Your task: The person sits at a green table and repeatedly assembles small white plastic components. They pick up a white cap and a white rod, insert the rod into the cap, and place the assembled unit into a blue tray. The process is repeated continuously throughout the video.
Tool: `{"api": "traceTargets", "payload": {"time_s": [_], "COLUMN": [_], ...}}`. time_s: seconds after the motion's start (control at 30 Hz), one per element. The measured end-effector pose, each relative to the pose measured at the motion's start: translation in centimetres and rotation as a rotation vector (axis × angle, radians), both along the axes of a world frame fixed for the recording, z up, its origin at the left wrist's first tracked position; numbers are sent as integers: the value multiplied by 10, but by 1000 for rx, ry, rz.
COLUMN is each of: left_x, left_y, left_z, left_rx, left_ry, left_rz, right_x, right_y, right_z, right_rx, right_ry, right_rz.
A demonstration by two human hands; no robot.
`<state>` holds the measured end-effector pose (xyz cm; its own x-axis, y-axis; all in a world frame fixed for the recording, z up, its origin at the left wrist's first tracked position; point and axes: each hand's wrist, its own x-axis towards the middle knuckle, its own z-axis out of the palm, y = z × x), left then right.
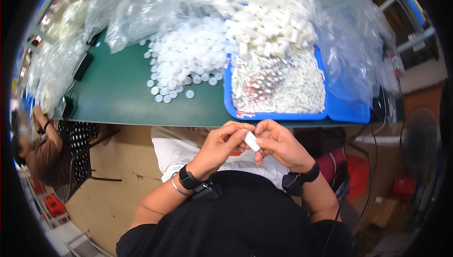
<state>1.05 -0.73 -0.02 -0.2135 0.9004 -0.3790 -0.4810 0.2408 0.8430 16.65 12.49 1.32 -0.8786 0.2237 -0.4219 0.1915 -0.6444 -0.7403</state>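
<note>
A small white plastic piece (251, 142), roughly tube-shaped, is held at a slant over my lap, just off the table's front edge. Thumb and fingers of my left hand (221, 144) pinch its upper end. From the other side my right hand (281, 146) grips it, thumb pressed near the lower end. The fingers hide part of it. Beyond my hands stands a blue tray (278, 115) full of thin white parts (302, 84), with some shiny metal-looking bits (265, 84) among them. Off-white cylindrical pieces (271, 33) are heaped at its far side.
Translucent white round caps (188, 51) are piled on the green table (122, 92), left of the tray. Clear plastic bags (351, 44) lie at the back and right. A blue lid or tray (349, 110) adjoins the filled tray. Another person (45, 153) sits far left.
</note>
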Motion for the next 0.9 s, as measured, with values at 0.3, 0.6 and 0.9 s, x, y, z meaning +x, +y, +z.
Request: {"api": "traceTargets", "payload": {"time_s": [0.3,0.6,0.9], "left_x": [3,7,2], "left_y": [7,11,11], "left_z": [-3,-2,-6], "left_rx": [49,68,98], "left_ry": [-212,-487,-463], "left_rz": [9,-209,-74], "right_x": [42,157,87], "right_y": [52,195,107], "right_z": [28,-10,36], "right_rx": [1149,2032,1720], "right_ry": [-312,-1090,-455], "right_rz": [-306,-104,-243]}}
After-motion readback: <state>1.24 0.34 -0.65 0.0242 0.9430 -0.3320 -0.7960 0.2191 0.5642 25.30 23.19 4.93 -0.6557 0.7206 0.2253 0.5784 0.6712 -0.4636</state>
